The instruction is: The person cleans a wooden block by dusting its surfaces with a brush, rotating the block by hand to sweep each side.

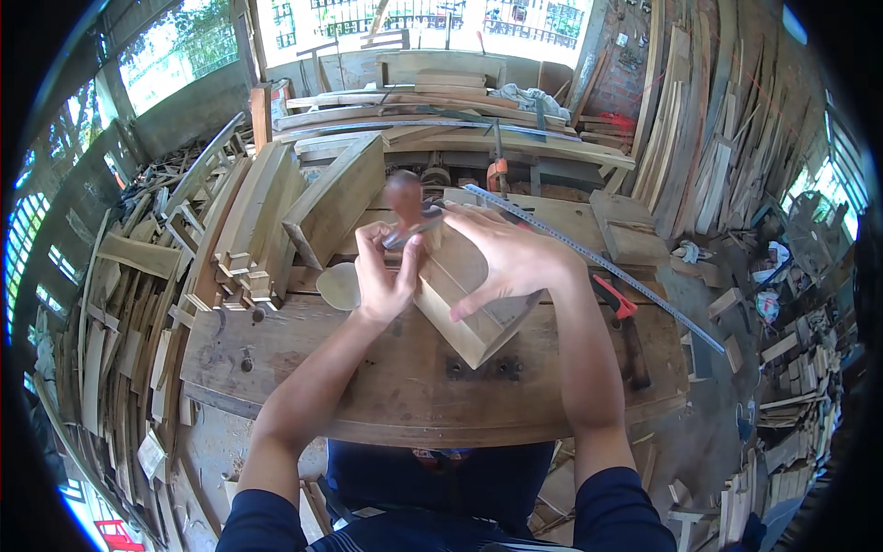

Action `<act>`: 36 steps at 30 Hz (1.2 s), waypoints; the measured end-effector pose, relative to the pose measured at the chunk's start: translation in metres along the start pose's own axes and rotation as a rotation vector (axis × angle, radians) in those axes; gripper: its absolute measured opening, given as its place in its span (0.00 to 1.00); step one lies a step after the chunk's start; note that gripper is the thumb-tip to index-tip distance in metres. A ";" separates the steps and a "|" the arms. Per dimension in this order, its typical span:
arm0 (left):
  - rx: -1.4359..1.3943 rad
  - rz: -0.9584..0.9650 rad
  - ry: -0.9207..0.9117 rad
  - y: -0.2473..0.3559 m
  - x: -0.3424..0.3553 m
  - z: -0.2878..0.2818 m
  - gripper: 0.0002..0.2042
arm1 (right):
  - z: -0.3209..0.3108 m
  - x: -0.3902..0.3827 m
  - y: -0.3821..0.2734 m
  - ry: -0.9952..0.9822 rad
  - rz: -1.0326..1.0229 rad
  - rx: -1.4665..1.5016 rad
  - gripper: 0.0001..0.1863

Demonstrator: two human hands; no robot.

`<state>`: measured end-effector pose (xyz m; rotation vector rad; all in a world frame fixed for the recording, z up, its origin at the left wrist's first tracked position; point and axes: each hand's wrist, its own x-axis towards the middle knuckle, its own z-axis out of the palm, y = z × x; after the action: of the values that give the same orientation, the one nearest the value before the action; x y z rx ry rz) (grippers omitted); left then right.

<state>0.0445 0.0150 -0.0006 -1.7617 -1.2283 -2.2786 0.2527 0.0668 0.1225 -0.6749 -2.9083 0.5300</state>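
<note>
A small wooden box or frame [443, 304] with pale sides stands cornerwise on the workbench [386, 396], its lower corner toward me. At its far left end my left hand [384, 281] is closed, thumb and fingers pinching a blurred hand tool [405, 198] with a rounded red-brown knob and a dark metal part. My right hand [515, 253] arches over the box, its thumb on the near left side and its fingers reaching to the far end, close to the tool. Motion blur hides the tool's exact kind.
Right of the box lie a long metal ruler [598, 267] and a red-and-black handled tool [613, 296]. A round pale disc [339, 287] is left of my left hand. Stacked boards [258, 212] and a wooden box-shaped piece [336, 202] stand at the back left. An orange clamp [497, 173] stands behind.
</note>
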 end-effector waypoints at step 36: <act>-0.851 -1.114 -0.240 0.016 -0.011 0.000 0.19 | 0.019 0.028 0.063 0.316 0.400 0.111 0.60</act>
<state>0.0557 -0.0011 -0.0006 -1.7881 -1.7501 -3.7487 0.2496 0.1262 0.0826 -1.2102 -2.4396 0.5580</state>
